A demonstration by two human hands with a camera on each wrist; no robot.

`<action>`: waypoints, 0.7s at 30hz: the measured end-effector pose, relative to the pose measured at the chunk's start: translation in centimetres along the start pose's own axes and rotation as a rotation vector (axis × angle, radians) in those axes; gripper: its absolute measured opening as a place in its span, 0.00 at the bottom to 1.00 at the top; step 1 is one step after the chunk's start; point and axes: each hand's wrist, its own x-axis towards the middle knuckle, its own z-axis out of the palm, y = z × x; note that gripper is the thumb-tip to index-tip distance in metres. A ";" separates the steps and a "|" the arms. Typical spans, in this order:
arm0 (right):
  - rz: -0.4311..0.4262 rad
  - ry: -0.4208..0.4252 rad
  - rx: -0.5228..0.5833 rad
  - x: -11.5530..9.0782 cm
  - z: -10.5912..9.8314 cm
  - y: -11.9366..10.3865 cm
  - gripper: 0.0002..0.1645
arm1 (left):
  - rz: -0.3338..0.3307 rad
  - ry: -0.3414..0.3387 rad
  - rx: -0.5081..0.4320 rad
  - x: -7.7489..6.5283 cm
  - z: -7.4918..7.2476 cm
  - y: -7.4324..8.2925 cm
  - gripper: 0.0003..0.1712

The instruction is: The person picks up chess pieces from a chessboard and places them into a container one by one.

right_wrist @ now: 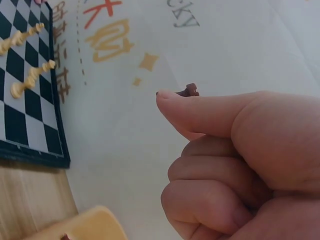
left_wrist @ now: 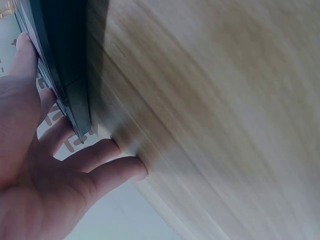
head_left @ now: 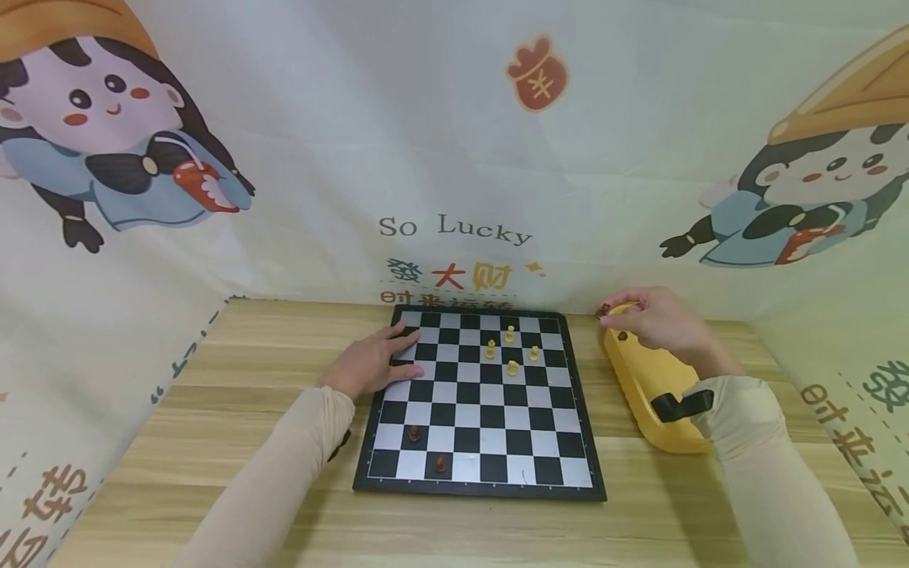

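Left hand [head_left: 369, 364] lies flat, fingers straight, steadying the chessboard [head_left: 480, 473]. Right hand [head_left: 656, 319] pinches a dark chess piece [head_left: 604, 310] above the yellow tray [head_left: 649, 386]; best carried upright, set squarely.

Looks like a home play corner: wooden counter [head_left: 213, 410] walled by cartoon-printed cloth [head_left: 454, 142] reading "So Lucky", with a chessboard [head_left: 479, 473] and yellow box [head_left: 649, 386].

Even, bright light; soft shadows; left wrist view motion-blurred; head view edges bowed
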 end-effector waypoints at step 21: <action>0.060 0.027 0.091 0.5 -3.6 3.9 0.27 | -0.010 0.000 0.000 0.1 0.1 -0.2 0.45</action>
